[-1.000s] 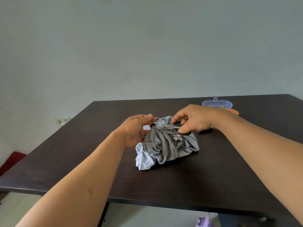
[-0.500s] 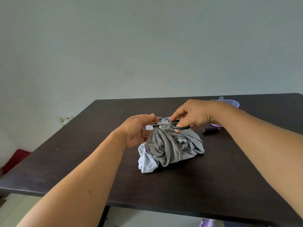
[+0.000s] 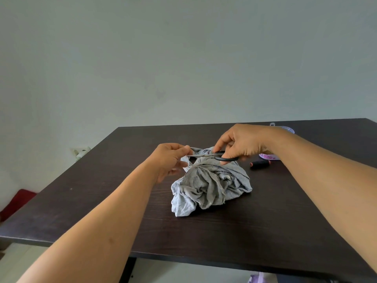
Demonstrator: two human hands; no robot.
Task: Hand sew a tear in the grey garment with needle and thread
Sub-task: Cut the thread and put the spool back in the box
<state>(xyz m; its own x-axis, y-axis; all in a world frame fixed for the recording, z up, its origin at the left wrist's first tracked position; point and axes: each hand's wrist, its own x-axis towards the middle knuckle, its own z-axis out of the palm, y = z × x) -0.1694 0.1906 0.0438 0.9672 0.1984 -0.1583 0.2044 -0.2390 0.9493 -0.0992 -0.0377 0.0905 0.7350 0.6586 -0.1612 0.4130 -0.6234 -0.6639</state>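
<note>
Snipping thread looks like the step: right hand (image 3: 242, 142) grips scissors (image 3: 216, 156), left hand (image 3: 170, 160) pinches something thin above the grey garment (image 3: 210, 184) mid-table. Next probably needs thread held taut; needle not visible.

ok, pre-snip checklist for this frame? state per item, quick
1. Right hand grips black-handled scissors: ok.
2. Left hand pinches something at the blade tips: ok; thread itself too thin to see: cannot tell.
3. Blades clear of crumpled grey garment: cannot tell, they hover just over its top fold.
4. Garment rests on dark wooden table: ok.
5. Dark thread spool lies apart from the garment: ok.
6. Needle located: cannot tell.
</note>
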